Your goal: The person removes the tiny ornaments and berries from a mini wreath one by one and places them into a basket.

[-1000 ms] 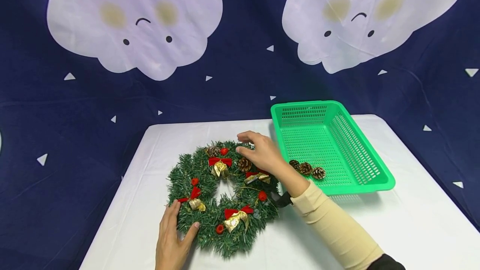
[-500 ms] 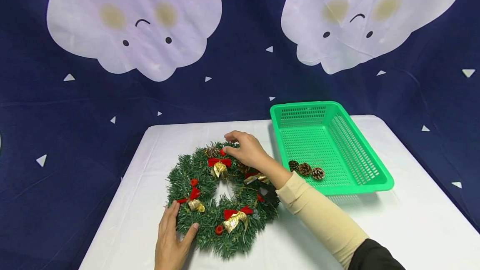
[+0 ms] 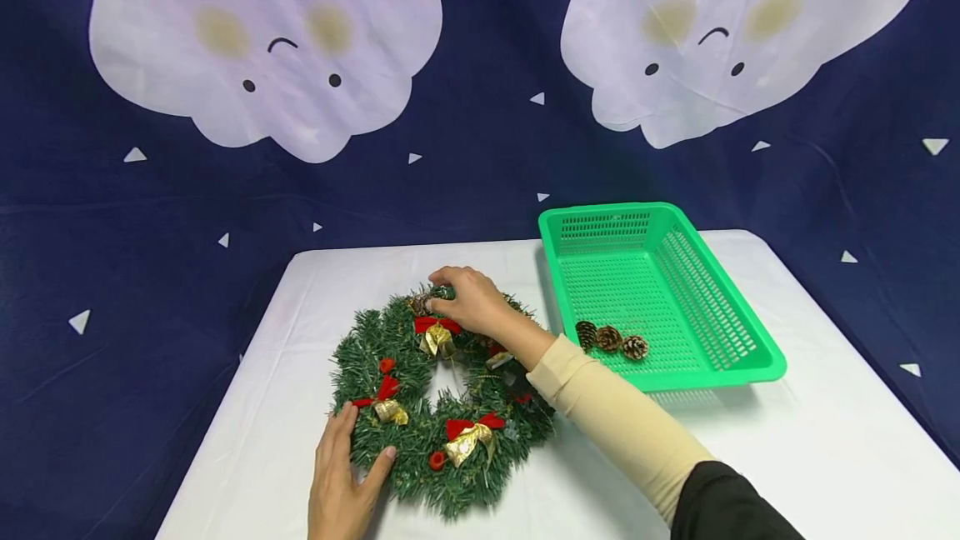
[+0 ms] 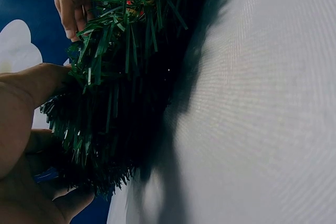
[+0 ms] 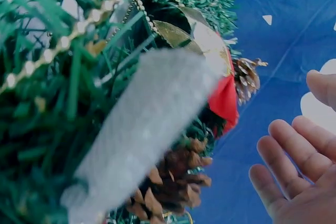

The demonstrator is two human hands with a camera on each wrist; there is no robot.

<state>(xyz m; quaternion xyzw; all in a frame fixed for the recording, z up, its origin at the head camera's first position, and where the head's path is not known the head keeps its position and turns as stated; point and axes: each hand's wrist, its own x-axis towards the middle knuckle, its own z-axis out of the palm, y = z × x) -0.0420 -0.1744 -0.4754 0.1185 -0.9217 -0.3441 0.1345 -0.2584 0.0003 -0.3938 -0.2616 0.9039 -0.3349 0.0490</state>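
A green tinsel wreath (image 3: 363,361) with red bows, gold ribbons, red flowers and pine cones lies on the white table. My left hand (image 3: 341,473) holds its lower left edge, the wreath between thumb and fingers; the left wrist view shows the fingers partly behind the tinsel. Over the wreath's far side reaches my right hand (image 3: 472,298), fingertips close to the pine cone (image 3: 420,304) at the top. In the right wrist view, that palm faces the pine cone (image 5: 247,80) with nothing in its loose fingers. Another pine cone (image 5: 178,182) sits lower in the tinsel.
At the right back of the white table (image 3: 750,457) stands a green plastic basket (image 3: 675,377). Inside its near left corner lie 3 loose pine cones (image 3: 609,339). A dark blue cloth (image 3: 480,165) with clouds hangs behind.
My right hand has moved left along the wreath's far side, from above the upper right pine cone to the one at the top. The left hand stays in place.
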